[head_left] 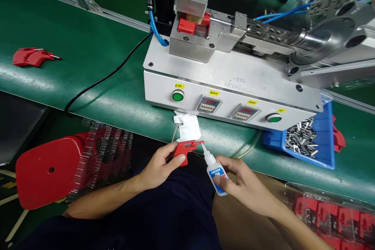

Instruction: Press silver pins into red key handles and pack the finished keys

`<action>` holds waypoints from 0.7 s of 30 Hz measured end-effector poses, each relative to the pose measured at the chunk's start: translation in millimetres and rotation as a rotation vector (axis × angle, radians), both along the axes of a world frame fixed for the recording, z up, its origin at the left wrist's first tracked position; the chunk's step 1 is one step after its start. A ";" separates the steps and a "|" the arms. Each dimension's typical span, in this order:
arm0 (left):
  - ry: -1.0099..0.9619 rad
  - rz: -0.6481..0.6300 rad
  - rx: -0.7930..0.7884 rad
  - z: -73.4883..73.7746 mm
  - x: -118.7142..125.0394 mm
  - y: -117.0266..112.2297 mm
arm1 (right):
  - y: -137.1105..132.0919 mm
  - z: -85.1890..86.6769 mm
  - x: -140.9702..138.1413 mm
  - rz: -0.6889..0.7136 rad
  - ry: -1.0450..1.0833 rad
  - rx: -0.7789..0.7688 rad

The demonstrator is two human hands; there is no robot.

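Between the thumb and fingers of my left hand [161, 164] is a red plastic pistol-shaped part [185, 149], its thin tip pointing right. My right hand [241, 181] grips a white Loctite glue bottle [217, 175] with a blue label. The bottle tilts up to the left, and its nozzle is at the tip of the red part; whether they touch I cannot tell. Just behind the red part lies a crumpled white tissue [187, 125] on the green bench. In the machine's metal fixture [190, 47] sits another red part [187, 26].
A grey machine box [228, 82] with green buttons stands ahead. At right, a blue bin [325, 144] holds small metal pins. Two red parts [35, 57] lie on the bench [96, 47] at left. Below are a red stool [49, 172], clear trays [102, 152] and packed red parts [328, 213].
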State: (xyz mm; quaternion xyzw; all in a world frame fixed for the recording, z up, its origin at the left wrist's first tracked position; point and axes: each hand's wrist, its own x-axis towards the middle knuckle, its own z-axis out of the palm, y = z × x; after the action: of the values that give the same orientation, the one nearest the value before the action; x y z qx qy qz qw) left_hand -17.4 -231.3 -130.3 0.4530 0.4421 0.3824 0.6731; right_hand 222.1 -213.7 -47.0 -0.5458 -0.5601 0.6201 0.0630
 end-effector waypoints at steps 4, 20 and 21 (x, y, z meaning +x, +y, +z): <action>-0.019 -0.001 -0.001 -1.2 -0.7 -0.7 | 0.7 -0.2 -0.8 0.023 -0.006 0.001; 0.004 0.007 -0.025 -1.0 -0.8 0.3 | 0.2 -3.9 7.8 0.104 -0.072 0.288; 0.008 0.015 -0.041 -1.4 -1.3 0.0 | 2.2 -7.1 10.1 0.098 -0.097 0.367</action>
State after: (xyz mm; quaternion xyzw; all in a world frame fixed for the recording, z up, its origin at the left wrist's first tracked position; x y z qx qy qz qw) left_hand -18.8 -231.3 -131.7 0.4374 0.4557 0.3766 0.6777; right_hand 232.2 -211.5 -54.1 -0.5265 -0.6920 0.4829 0.1039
